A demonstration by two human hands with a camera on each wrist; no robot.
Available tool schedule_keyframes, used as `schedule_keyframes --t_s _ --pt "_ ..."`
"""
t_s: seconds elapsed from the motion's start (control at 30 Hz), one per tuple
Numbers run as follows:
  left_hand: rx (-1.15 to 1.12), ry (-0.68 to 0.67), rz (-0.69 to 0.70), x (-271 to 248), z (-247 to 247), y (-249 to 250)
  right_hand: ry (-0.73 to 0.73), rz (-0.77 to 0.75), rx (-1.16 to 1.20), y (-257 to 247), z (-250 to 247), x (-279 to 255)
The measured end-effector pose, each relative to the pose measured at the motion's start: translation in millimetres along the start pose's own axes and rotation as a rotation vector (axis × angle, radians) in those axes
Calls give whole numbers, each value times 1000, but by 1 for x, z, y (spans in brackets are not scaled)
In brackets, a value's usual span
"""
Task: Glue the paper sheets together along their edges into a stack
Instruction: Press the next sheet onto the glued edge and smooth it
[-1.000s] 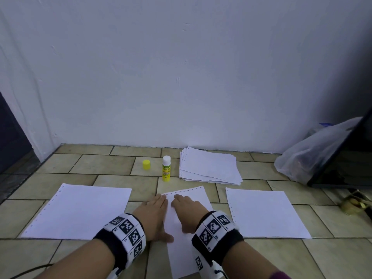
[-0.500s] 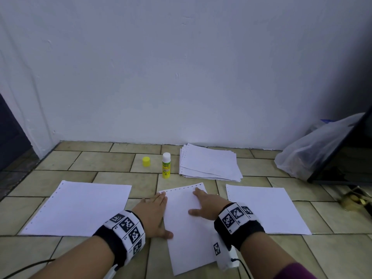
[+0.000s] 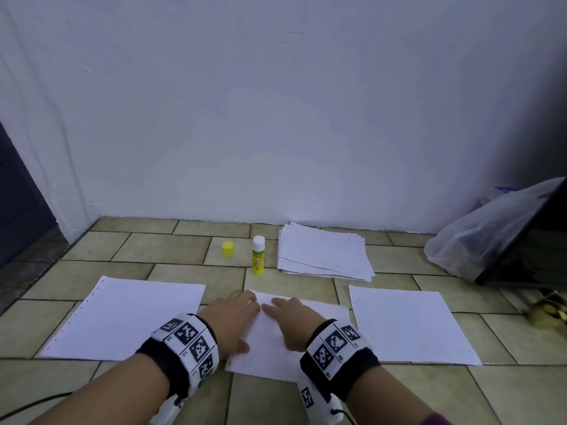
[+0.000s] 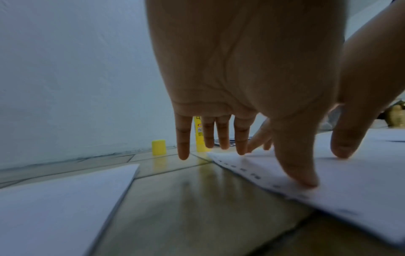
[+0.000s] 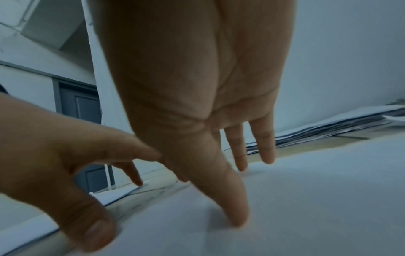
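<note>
Head view: left hand (image 3: 230, 323) and right hand (image 3: 293, 321) flat, fingers straight, pressing middle paper sheet (image 3: 270, 348) on tiled floor (image 3: 190, 271). Left thumb (image 4: 298, 166) on punched edge. Single sheets left (image 3: 122, 317) and right (image 3: 408, 326); paper stack (image 3: 325, 253), uncapped glue stick (image 3: 258, 255), yellow cap (image 3: 228, 249) beyond. Possibly layered; unclear.

Head view looks down and forward over the tiled floor (image 3: 190, 256); both wrist views skim it closely, facing the wall (image 3: 276, 102).
</note>
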State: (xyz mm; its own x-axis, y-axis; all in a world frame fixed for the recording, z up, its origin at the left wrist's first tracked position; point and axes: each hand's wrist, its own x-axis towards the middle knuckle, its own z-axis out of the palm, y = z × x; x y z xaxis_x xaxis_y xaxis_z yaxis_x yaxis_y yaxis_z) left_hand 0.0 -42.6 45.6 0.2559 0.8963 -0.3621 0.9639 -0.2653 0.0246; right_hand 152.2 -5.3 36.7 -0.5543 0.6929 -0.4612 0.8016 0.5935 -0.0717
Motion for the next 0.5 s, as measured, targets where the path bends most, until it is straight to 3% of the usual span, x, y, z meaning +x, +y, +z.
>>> schedule_keyframes --t_s 0.17,0.5 --pt "16 -194 -107 5 19 -14 -16 0 81 6 2 1" --pt "-36 -234 -116 9 26 -21 -6 243 197 76 4 -25"
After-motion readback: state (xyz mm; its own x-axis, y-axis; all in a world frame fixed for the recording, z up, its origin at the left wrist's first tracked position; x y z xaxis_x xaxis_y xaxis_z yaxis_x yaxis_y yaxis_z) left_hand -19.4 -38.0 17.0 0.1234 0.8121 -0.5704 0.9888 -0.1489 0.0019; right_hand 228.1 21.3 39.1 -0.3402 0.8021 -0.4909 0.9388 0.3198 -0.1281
